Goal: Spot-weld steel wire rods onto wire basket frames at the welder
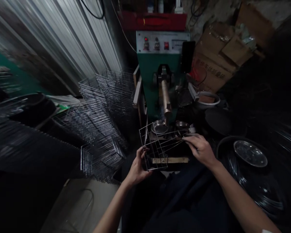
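Note:
A small wire frame (156, 144) is held tilted in front of the machine's copper-coloured arm (166, 97). My left hand (137, 169) grips its left side, with the fingers and thumb around the edge wires. At the right, my right hand (200, 148) pinches thin wires (176, 142) that reach across to the frame. Whether these wires touch the frame is too fine to tell. Behind the frame, a shallow metal dish (159, 127) sits below the tip of the copper-coloured arm.
Stacked wire racks (99, 110) rise at the left. The green machine (149, 74) stands ahead, with a cardboard box (213, 64) behind it at the right. A round metal dish (250, 153) and bundled wires (235, 170) lie near my right forearm.

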A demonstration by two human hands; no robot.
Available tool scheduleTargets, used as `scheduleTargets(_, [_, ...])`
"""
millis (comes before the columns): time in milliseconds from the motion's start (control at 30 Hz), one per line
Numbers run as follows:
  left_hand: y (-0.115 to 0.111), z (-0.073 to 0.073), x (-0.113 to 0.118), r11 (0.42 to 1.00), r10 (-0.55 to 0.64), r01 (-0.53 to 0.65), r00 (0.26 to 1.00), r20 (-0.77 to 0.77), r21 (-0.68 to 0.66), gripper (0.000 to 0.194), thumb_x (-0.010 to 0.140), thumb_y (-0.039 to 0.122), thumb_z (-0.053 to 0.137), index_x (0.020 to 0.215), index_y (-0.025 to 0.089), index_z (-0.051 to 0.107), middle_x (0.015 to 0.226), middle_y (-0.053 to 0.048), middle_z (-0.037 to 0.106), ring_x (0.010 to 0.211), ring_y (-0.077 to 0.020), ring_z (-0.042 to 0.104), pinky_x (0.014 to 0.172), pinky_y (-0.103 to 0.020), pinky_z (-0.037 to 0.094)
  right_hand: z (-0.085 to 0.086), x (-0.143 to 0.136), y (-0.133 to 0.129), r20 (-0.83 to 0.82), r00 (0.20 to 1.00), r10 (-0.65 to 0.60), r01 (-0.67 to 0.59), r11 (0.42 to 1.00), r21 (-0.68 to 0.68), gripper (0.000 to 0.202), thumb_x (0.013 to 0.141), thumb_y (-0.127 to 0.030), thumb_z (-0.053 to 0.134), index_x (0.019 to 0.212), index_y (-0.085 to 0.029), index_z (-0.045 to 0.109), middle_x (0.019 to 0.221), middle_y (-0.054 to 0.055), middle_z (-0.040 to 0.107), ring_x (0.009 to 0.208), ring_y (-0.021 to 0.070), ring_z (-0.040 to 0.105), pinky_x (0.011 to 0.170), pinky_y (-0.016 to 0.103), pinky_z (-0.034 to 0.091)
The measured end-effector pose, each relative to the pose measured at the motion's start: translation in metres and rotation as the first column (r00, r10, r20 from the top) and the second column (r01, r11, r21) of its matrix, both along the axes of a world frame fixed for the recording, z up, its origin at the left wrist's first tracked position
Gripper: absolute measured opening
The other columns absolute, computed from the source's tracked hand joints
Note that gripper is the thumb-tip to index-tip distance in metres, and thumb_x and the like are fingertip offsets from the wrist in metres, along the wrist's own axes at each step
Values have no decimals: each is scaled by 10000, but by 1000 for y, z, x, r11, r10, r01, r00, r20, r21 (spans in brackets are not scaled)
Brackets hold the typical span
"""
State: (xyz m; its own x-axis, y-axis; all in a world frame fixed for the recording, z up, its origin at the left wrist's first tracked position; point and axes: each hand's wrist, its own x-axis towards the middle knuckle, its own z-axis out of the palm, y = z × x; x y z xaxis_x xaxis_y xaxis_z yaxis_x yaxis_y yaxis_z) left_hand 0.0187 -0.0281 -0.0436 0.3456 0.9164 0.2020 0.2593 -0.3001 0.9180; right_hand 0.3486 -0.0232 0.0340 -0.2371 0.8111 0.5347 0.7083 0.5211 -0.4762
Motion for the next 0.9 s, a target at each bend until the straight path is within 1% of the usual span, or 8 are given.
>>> scheduleTargets(133, [17,1,-8,998,-60,60,998,26,-19,906,671,180,781,1403,306,264,1365,-143,535,1264,-349,634,954,-495,601,-7,-9,43,143,987,68,-73,997,33,279,986,-157,539,1143,-256,747,1049,71,776,1152,292,652,1004,490,475])
scheduleTargets(200, [26,-1,-13,995,-76,78,997,22,-58,870,688,200,766,1387,303,259,1377,-143,519,1296,-355,609,975,-513,583,-16,-10,58,182,979,87,-94,995,27,258,986,-157,556,1137,-242,747,1072,86,772,1139,281,660,981,467,485])
scheduleTargets(300, [36,-8,-20,990,-84,83,996,1,-116,865,702,211,740,1388,298,220,1424,-158,468,1346,-362,569,1027,-540,540,-28,-12,72,238,965,113,-127,991,44,268,997,-153,572,1207,-235,717,1161,85,758,1181,271,651,994,462,463])
scheduleTargets(433, [46,-23,-28,989,-84,80,996,-31,-125,874,704,212,736,1390,298,201,1443,-161,432,1426,-384,490,1103,-578,464,-38,-17,82,297,946,132,-165,982,89,306,1006,-116,570,1256,-254,680,1137,57,771,1187,249,652,1058,485,377])
scheduleTargets(533, [49,-31,-33,991,-74,66,995,-67,-118,879,703,203,741,1386,293,196,1419,-154,449,1402,-379,518,1091,-565,481,-41,-23,88,230,964,131,-164,978,129,246,1015,-155,596,1219,-264,681,1104,50,779,1162,238,665,1049,471,356])
scheduleTargets(633, [52,-35,-35,994,-60,50,993,-105,-95,897,694,210,757,1386,290,192,1400,-150,472,1350,-371,562,1067,-555,504,-44,-28,93,179,973,149,-175,974,143,215,1022,-180,604,1201,-276,674,1076,37,785,1133,230,677,1029,458,338])
scheduleTargets(767, [58,-38,-37,997,-44,36,991,-129,-66,870,708,199,731,1391,286,199,1389,-147,484,1340,-371,572,1077,-569,495,-48,-32,98,169,974,150,-175,974,143,246,1023,-169,603,1230,-292,655,1074,23,785,1147,225,671,1041,465,299])
scheduleTargets(900, [67,-48,-40,997,-65,60,991,-118,-46,907,690,193,734,1399,287,177,1386,-146,480,1364,-380,553,1126,-614,443,-50,-35,103,173,976,130,-153,980,125,256,1017,-162,608,1223,-305,660,1082,16,783,1171,223,660,1033,460,293])
